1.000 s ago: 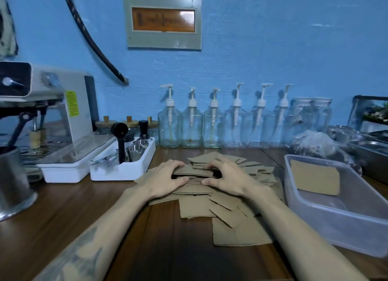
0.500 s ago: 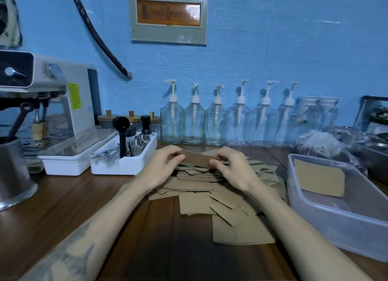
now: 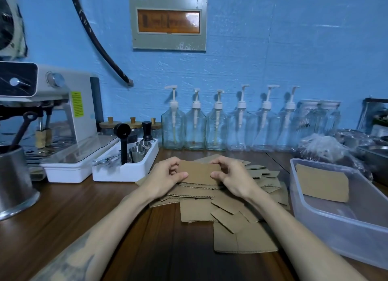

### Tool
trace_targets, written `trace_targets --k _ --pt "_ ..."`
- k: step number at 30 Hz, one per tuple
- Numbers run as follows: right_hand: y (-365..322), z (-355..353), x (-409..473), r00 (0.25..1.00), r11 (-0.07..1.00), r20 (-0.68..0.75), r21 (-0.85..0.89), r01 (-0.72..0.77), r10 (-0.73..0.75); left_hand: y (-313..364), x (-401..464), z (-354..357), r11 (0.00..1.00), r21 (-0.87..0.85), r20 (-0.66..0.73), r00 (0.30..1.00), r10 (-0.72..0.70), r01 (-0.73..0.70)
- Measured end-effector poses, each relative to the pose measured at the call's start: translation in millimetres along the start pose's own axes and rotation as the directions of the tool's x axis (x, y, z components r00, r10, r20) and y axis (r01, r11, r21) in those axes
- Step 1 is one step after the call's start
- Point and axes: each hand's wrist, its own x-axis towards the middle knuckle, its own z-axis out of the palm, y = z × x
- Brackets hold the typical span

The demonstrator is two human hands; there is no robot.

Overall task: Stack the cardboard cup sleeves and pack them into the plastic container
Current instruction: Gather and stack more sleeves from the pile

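Over the loose pile [image 3: 212,199], left hand [image 3: 168,176] and right hand [image 3: 232,175] pinch a sleeve [image 3: 198,172] by its ends: light, stiff, bendable, likely slippery when stacked.

Matt brown corrugated cardboard sleeves [image 3: 198,211] lie on a dark, smooth wooden bench [image 3: 63,222]. Translucent frosted plastic container [image 3: 344,224], clear glass pump bottles [image 3: 195,129], shiny steel jug [image 3: 14,182], glossy white plastic tray [image 3: 126,171].

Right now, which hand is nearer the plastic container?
Right. The right hand holds the right end of a cardboard sleeve over the pile, on the side facing the plastic container. The left hand holds the sleeve's left end, farther away.
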Motion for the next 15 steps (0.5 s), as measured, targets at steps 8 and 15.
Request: trace_targets --k 8,15 --pt "-1.1 -13.9 1.2 0.975 0.999 -0.223 -0.027 -0.02 0.014 -6.8 4.4 -17.9 1.0 -0.021 -0.068 0.997 -0.022 0.021" --pt "3.5 -17.9 20.1 0.989 0.89 -0.134 -0.444 -0.11 0.055 -15.4 5.0 -28.7 0.988 -0.135 -0.187 0.978 -0.094 0.069"
